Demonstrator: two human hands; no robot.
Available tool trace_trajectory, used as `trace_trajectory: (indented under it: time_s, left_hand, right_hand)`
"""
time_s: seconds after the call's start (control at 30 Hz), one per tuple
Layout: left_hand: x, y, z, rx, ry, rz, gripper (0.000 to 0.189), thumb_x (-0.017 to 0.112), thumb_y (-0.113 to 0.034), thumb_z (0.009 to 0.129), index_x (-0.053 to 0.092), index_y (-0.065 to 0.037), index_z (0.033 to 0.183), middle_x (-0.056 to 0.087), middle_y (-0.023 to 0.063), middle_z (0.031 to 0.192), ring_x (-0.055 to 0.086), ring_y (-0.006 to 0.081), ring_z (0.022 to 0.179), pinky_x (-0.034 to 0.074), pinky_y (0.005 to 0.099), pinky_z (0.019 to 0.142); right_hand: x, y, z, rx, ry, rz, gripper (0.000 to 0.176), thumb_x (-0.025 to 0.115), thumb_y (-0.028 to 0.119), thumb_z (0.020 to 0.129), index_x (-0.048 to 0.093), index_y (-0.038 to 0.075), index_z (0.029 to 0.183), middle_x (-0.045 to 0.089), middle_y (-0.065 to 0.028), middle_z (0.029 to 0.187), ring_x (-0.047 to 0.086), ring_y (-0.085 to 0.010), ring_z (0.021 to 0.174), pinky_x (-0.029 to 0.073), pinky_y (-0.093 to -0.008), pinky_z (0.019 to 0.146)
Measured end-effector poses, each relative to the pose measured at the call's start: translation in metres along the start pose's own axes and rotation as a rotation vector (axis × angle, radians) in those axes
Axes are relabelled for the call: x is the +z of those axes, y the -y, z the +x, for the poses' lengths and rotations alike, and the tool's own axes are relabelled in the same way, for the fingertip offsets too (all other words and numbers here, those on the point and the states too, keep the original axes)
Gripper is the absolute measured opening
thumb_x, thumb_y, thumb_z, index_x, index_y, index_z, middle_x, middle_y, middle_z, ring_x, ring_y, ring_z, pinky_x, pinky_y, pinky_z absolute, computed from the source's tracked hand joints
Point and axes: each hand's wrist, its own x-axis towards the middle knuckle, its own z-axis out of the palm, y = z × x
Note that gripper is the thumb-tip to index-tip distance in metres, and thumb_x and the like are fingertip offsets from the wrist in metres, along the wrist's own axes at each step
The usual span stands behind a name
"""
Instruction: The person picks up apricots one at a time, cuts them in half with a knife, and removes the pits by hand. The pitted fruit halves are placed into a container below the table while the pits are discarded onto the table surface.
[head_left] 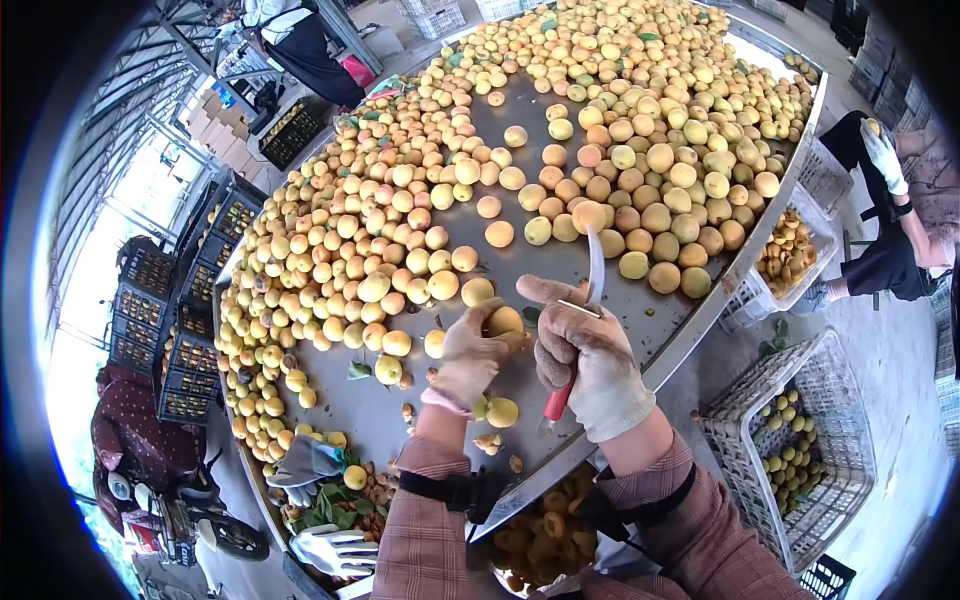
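Note:
My left hand (472,352), in a pale work glove, is closed round a yellow-orange apricot (503,321) above the metal table (455,385). Close beside it, my right hand (592,368), gloved too, grips a folding knife with a red handle (560,398). The knife's curved blade (596,266) points up, away from me. A large heap of apricots (390,200) spreads over the table beyond both hands. Loose apricots and small fruit scraps (488,443) lie near my left wrist.
Below the table edge, a container holds brown-orange fruit pieces (545,535). A crate (800,450) with green-yellow fruit stands right, behind it a crate of fruit pieces (785,250) near a seated person (905,200). Grey (303,468) and white (335,551) gloves lie at the lower left.

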Motion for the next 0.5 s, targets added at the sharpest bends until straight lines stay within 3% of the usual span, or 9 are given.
trace_trajectory:
  time_s: [0.03,0.1,0.2,0.23,0.3,0.33,0.4,0.43,0.5]
  left_hand:
    - [-0.011,-0.015,-0.019,0.021,0.028,-0.246,0.057,0.07,-0.004,0.079,0.048,0.001,0.131,0.062,0.0049,0.101,0.059,0.0116,0.089,0.049,0.0223,0.078]
    - [-0.029,-0.04,-0.055,0.034,-0.006,-0.452,0.06,0.071,-0.005,0.08,0.046,-0.001,0.134,0.061,0.0039,0.104,0.06,0.0117,0.091,0.05,0.0233,0.08]
    - [-0.058,-0.02,-0.088,0.136,0.001,-0.813,0.065,0.076,-0.022,0.081,0.045,-0.004,0.136,0.061,0.0054,0.111,0.063,0.0171,0.096,0.054,0.0289,0.083]
    - [-0.065,-0.015,-0.1,0.174,0.004,-0.874,0.07,0.076,-0.031,0.08,0.043,-0.004,0.136,0.061,0.0073,0.112,0.063,0.0194,0.098,0.054,0.0305,0.083]
    - [-0.071,-0.02,-0.121,0.202,-0.107,-0.936,0.077,0.078,-0.038,0.077,0.042,-0.003,0.135,0.061,0.0082,0.111,0.063,0.0195,0.096,0.054,0.0311,0.083]
    - [-0.078,-0.009,-0.128,0.214,-0.143,-0.938,0.081,0.08,-0.043,0.074,0.042,-0.001,0.132,0.061,0.0079,0.108,0.062,0.0187,0.095,0.054,0.0309,0.084]
    - [-0.079,-0.012,-0.144,0.218,-0.165,-0.946,0.082,0.08,-0.044,0.073,0.043,0.0,0.132,0.06,0.0073,0.106,0.062,0.018,0.094,0.054,0.0309,0.084]
    - [-0.08,-0.013,-0.15,0.221,-0.173,-0.955,0.084,0.08,-0.045,0.072,0.043,0.001,0.131,0.06,0.0067,0.104,0.062,0.0174,0.093,0.054,0.031,0.084]
    - [-0.083,-0.011,-0.163,0.191,-0.213,-0.93,0.084,0.08,-0.046,0.072,0.044,0.002,0.13,0.059,0.0057,0.101,0.061,0.0168,0.093,0.053,0.0312,0.084]
  right_hand:
    - [0.004,-0.001,0.0,0.025,0.028,-0.086,0.036,0.053,0.01,0.088,0.055,-0.003,0.122,0.041,0.0034,0.06,0.037,-0.0056,0.047,0.029,-0.019,0.041]
    - [0.011,-0.008,-0.003,0.031,0.08,-0.103,0.03,0.053,0.008,0.086,0.06,-0.002,0.114,0.048,0.0026,0.064,0.041,-0.0049,0.047,0.031,-0.0177,0.041]
    - [0.031,-0.032,-0.008,0.204,0.096,-0.483,0.019,0.06,0.007,0.086,0.063,-0.003,0.101,0.056,-0.0001,0.072,0.047,-0.0047,0.048,0.034,-0.0194,0.041]
    - [0.033,-0.041,-0.012,0.3,0.167,-0.538,0.018,0.059,0.01,0.088,0.064,0.0,0.102,0.058,-0.0004,0.075,0.047,-0.0046,0.048,0.035,-0.0191,0.041]
    - [0.036,-0.068,-0.016,0.299,0.307,-0.689,0.014,0.059,0.01,0.087,0.066,0.003,0.096,0.059,0.0018,0.077,0.057,-0.006,0.064,0.045,-0.023,0.055]
    - [0.035,-0.083,-0.019,0.307,0.318,-0.688,0.014,0.059,0.01,0.087,0.066,0.003,0.096,0.059,0.0018,0.077,0.057,-0.006,0.064,0.045,-0.023,0.055]
    - [0.036,-0.11,-0.026,0.288,0.357,-0.693,0.012,0.061,0.013,0.085,0.066,0.006,0.094,0.064,-0.0017,0.074,0.062,-0.015,0.063,0.048,-0.0288,0.061]
    - [0.039,-0.117,-0.029,0.294,0.368,-0.697,0.012,0.061,0.013,0.085,0.066,0.006,0.094,0.064,-0.0017,0.074,0.062,-0.015,0.063,0.048,-0.0288,0.061]
    - [0.043,-0.126,-0.033,0.102,0.467,-1.016,0.016,0.061,0.011,0.086,0.065,0.004,0.099,0.061,0.0018,0.078,0.054,-0.0066,0.069,0.043,-0.0209,0.063]
